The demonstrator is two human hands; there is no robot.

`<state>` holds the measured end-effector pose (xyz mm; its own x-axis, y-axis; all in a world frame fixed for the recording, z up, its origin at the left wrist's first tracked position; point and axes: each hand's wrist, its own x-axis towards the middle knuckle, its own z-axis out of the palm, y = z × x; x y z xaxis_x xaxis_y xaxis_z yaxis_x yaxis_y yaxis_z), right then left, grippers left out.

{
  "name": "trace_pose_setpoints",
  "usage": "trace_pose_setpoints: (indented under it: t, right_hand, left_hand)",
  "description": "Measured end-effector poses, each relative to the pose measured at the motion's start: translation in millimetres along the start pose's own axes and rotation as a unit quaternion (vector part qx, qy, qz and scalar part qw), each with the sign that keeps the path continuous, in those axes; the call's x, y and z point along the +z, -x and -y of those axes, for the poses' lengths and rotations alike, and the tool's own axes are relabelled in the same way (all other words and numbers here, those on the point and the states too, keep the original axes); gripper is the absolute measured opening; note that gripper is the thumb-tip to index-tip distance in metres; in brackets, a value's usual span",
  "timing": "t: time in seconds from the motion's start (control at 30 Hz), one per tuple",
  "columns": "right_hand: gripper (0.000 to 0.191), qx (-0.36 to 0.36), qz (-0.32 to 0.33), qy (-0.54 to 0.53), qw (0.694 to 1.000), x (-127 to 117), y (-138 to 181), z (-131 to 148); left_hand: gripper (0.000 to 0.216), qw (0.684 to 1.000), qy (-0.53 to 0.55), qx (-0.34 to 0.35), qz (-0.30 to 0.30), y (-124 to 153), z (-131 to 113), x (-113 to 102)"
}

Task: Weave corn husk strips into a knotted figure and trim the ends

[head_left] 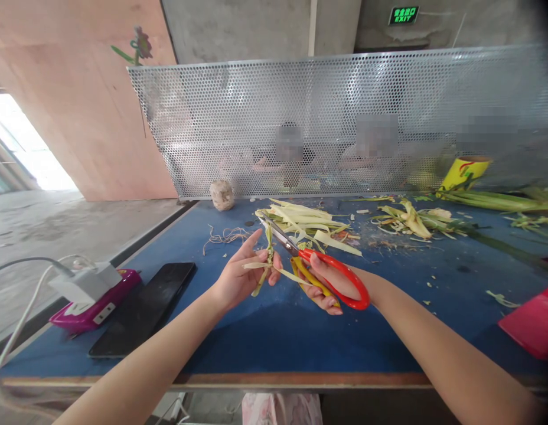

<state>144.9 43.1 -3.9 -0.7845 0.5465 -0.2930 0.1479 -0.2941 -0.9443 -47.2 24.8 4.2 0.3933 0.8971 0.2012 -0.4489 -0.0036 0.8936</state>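
Observation:
My left hand (233, 278) pinches a small knotted bundle of pale green plant strips (270, 255) between thumb and fingers. Loose strip ends stick out on both sides and below. In my right hand (333, 276) is a pair of scissors (361, 290) with one red and one yellow handle loop. Its blades point up and left, reaching the top end of the bundle; whether they touch it I cannot tell. Just behind the scissors lies a pile of pale leaf strips (296, 215) on the blue tabletop (274, 342).
Left are a black phone (145, 310) and a purple power strip (94, 304) with plugs and cables. A ball of twine (222, 195) stands before a perforated metal screen (238, 130), people behind it. Rightward lie plant scraps (413, 219), a yellow can (466, 174) and a red object (533, 321).

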Motion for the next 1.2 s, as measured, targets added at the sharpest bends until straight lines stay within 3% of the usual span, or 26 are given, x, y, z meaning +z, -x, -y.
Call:
trace_pose_setpoints:
  t: [0.67, 0.97, 1.07, 1.2]
  right_hand:
    - [0.061, -0.003, -0.058, 0.012, 0.998, -4, 0, 1]
    - [0.058, -0.062, -0.086, 0.000, 0.994, -14, 1, 2]
    - [0.050, -0.118, -0.141, 0.022, 0.983, -11, -5, 4]
    - [0.046, -0.196, -0.274, 0.074, 0.939, -8, -15, 5]
  left_hand:
    - [0.053, 1.000, -0.005, -0.020, 0.010, 2, 1, 0]
    - [0.078, 0.999, -0.048, -0.011, 0.000, 2, 1, -1]
    - [0.090, 0.997, -0.073, 0.009, -0.014, 1, 3, -2]
    - [0.097, 0.995, -0.095, -0.005, 0.013, 3, 8, 0]
